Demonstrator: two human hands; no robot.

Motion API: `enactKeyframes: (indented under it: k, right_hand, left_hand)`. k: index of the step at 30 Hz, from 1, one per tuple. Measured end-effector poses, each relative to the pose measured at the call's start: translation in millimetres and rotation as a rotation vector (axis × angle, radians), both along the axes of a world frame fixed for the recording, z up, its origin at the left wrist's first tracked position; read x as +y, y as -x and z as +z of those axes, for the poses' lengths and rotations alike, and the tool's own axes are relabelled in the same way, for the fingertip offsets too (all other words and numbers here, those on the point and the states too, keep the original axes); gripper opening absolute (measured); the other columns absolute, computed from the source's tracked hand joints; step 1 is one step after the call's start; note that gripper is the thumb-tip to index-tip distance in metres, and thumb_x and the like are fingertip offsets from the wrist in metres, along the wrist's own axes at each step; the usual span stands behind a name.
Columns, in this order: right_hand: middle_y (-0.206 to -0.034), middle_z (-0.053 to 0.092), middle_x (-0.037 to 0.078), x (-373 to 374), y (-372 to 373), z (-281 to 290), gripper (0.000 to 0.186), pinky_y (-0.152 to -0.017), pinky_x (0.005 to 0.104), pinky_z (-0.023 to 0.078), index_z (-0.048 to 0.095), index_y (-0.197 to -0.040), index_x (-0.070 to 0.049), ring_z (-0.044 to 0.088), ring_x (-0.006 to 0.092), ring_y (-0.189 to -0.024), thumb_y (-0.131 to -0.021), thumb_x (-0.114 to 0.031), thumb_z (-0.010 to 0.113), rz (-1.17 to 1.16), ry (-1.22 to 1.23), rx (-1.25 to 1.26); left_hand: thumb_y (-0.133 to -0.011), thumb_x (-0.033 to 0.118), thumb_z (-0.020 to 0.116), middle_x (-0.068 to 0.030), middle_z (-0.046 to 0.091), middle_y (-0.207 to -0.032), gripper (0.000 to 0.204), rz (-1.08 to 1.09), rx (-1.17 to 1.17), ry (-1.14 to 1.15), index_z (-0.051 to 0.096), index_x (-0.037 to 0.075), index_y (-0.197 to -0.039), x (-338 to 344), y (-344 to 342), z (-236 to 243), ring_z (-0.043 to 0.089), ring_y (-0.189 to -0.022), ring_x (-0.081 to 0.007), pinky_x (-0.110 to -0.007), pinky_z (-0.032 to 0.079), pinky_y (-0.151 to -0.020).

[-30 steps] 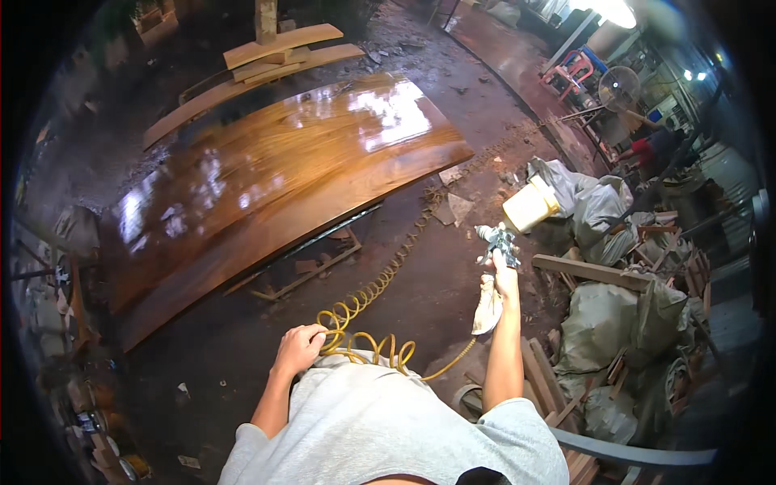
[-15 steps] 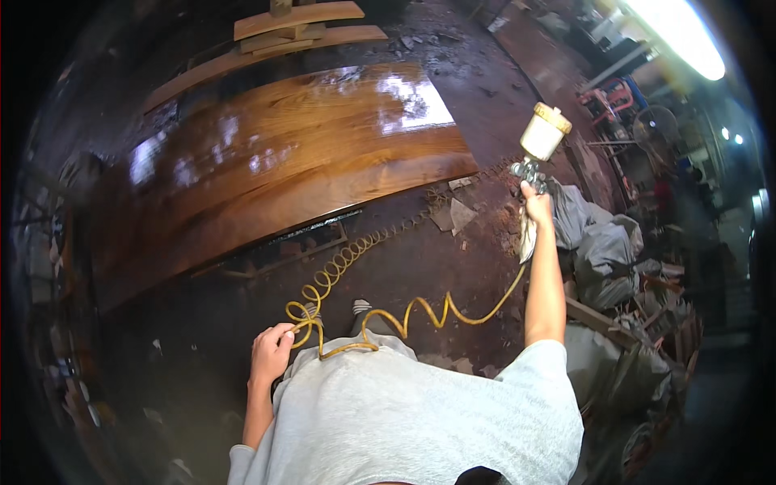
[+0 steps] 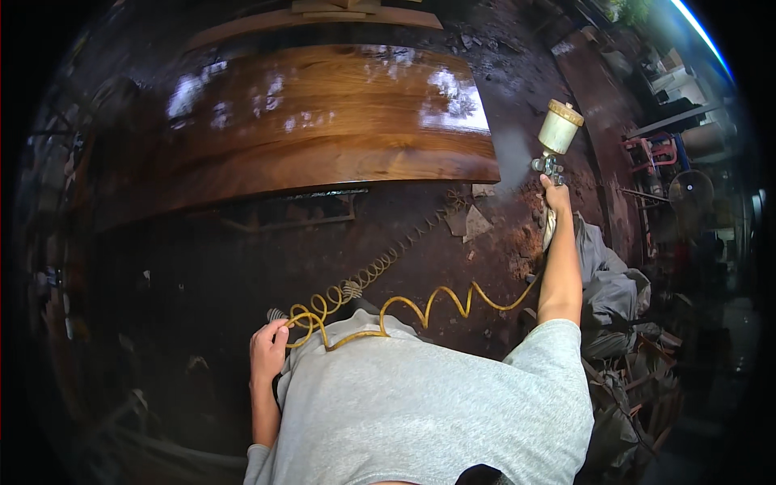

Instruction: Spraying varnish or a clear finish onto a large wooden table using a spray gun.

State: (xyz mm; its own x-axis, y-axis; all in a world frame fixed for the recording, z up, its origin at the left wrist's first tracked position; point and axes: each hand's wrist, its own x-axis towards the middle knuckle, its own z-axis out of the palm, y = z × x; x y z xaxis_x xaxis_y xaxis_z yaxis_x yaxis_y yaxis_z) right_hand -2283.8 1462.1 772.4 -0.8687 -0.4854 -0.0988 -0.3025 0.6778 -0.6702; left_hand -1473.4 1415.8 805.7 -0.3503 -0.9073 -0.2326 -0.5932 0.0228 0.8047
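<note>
One long yellow coiled hose (image 3: 428, 314), which looks like plastic, lies in wide loops across the front of the grey short-sleeved shirt (image 3: 420, 396). The left hand (image 3: 268, 349) is nearly closed, and its thumb and fingers hold a loop of this hose, just beside the shirt. From there tighter coils go over the dark earthy floor (image 3: 202, 307) toward the near right corner of the large, glossy brown wooden slab (image 3: 323, 105). On its other side the hose goes to the right forearm, and the forearm hides how it ends.

The right hand (image 3: 556, 194) is closed around the handle of a silver metal spray gun (image 3: 548, 166), with the arm stretched forward. A whitish round cup with a yellowed lid (image 3: 559, 131) sits on top, a little tilted. The gun is outside the right edge of the slab, near it but apart, and its front is turned to this edge. Thin pale mist (image 3: 511, 149) hangs between them.

Bright reflections lie on the slab, the strongest near its right edge. Flat pale pieces (image 3: 477, 224) are on the floor, near the slab's near right corner. Light wooden boards (image 3: 323, 18) are beyond the far edge. Grey crumpled sacks (image 3: 602, 279) lie beside the right forearm.
</note>
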Motion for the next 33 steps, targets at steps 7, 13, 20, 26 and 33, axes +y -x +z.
enactKeyframes:
  k: [7, 13, 20, 26, 33]
  right_hand:
    - [-0.085, 0.07, 0.011, -12, -48, 21, 0.049, -0.078, 0.035, 0.051, 0.072, -0.098, 0.003, 0.067, 0.0202, -0.081, -0.089, -0.045, 0.073, 0.08, 0.004, 0.059]
    - [-0.093, 0.072, 0.012, -10, -80, 42, 0.049, -0.085, 0.0363, 0.05, 0.073, -0.1, 0.002, 0.066, 0.0202, -0.09, -0.088, -0.045, 0.072, 0.073, 0.002, -0.02]
    - [-0.097, 0.071, 0.012, -8, -123, 77, 0.052, -0.088, 0.0369, 0.049, 0.073, -0.102, 0.002, 0.064, 0.0192, -0.093, -0.087, -0.047, 0.073, 0.139, 0.024, 0.03]
    - [-0.098, 0.07, 0.007, -7, -146, 91, 0.051, -0.088, 0.0351, 0.048, 0.072, -0.101, 0.003, 0.06, 0.016, -0.093, -0.088, -0.046, 0.074, 0.163, 0.024, -0.027]
    - [-0.095, 0.071, 0.01, -7, -180, 114, 0.048, -0.086, 0.0368, 0.049, 0.072, -0.099, 0.003, 0.063, 0.0171, -0.091, -0.089, -0.044, 0.073, 0.212, 0.105, -0.011]
  left_hand:
    - [-0.094, 0.013, 0.057, -0.0164, 0.074, -0.1, 0.022, 0.03, 0.027, -0.025, 0.07, -0.001, -0.105, 20, -11, 3, 0.071, -0.093, -0.0333, -0.039, 0.053, -0.083]
    - [-0.094, 0.013, 0.058, -0.0162, 0.074, -0.1, 0.022, 0.05, 0.02, -0.007, 0.07, 0.0, -0.106, 30, -36, 20, 0.07, -0.094, -0.0333, -0.039, 0.053, -0.083]
    - [-0.093, 0.013, 0.058, -0.016, 0.074, -0.1, 0.022, 0.074, 0.015, -0.012, 0.07, 0.0, -0.107, 47, -52, 39, 0.07, -0.093, -0.0327, -0.039, 0.053, -0.082]
    - [-0.093, 0.013, 0.058, -0.0155, 0.074, -0.098, 0.021, 0.065, 0.014, 0.022, 0.069, 0.0, -0.106, 58, -80, 60, 0.07, -0.091, -0.0323, -0.038, 0.053, -0.08]
    - [-0.093, 0.013, 0.057, -0.0157, 0.074, -0.097, 0.021, 0.074, 0.028, 0.038, 0.069, 0.0, -0.105, 77, -105, 104, 0.07, -0.091, -0.0325, -0.038, 0.053, -0.08]
